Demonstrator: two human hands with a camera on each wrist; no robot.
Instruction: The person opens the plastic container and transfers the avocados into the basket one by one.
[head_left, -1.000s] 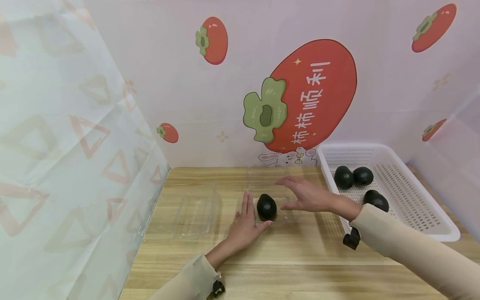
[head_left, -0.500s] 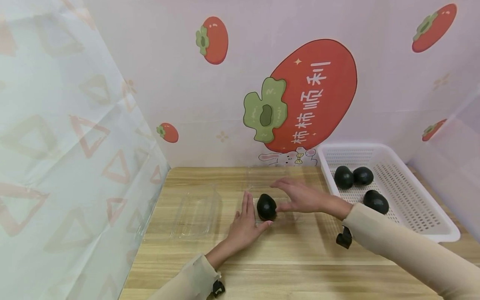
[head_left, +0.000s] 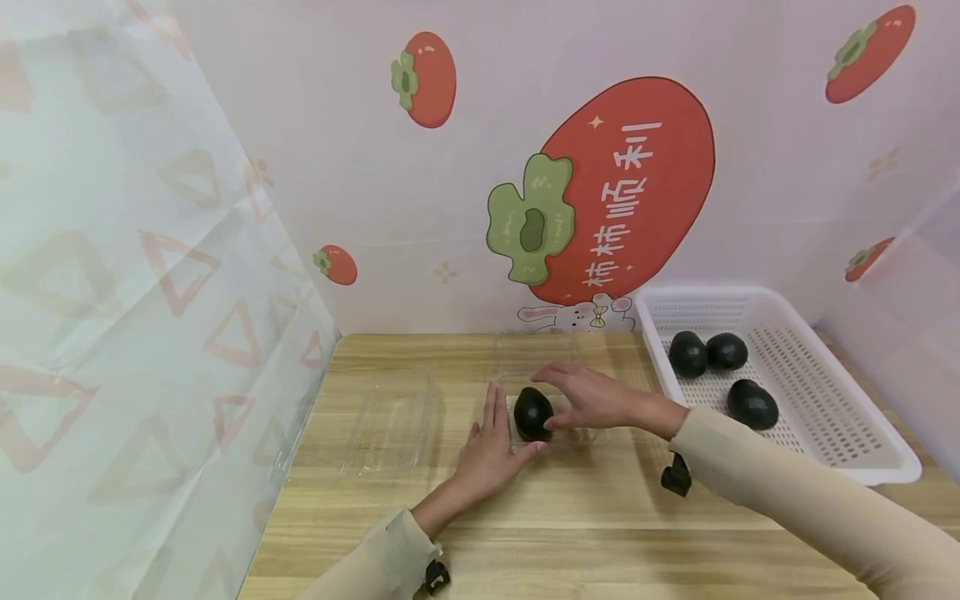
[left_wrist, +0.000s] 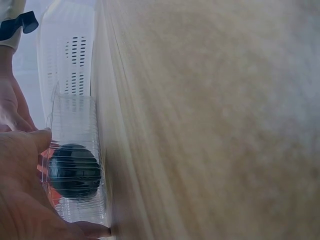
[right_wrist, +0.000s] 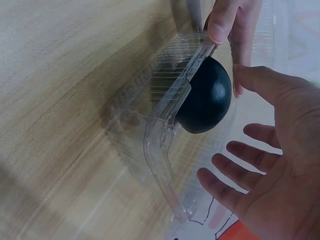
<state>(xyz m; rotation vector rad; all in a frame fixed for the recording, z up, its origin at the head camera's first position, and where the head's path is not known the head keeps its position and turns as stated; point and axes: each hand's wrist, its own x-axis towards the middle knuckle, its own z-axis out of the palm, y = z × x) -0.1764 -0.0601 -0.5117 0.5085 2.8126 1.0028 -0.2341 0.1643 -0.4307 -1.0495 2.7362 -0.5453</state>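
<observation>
A dark avocado [head_left: 532, 414] sits in the left part of a clear plastic clamshell box [right_wrist: 161, 125], whose lid [head_left: 534, 354] lies folded back toward the wall. My left hand [head_left: 486, 454] rests against the left end of this box, fingers straight along its side and thumb at the front rim. From the right, my right hand [head_left: 600, 398] reaches over the box. Its thumb is right at the avocado's side, while the other fingers spread apart beyond it. In the left wrist view the avocado [left_wrist: 75, 171] shows through the ribbed box wall.
At the right stands a white perforated basket [head_left: 847, 367] with several dark avocados, among them one near its front [head_left: 752, 405]. Another clear plastic box [head_left: 390, 429] lies on the wooden table [head_left: 525, 542] to the left. A printed cloth wall closes off the back.
My right hand has moved left over the box, bringing its thumb up to the avocado. My left hand and the avocado have stayed in place.
</observation>
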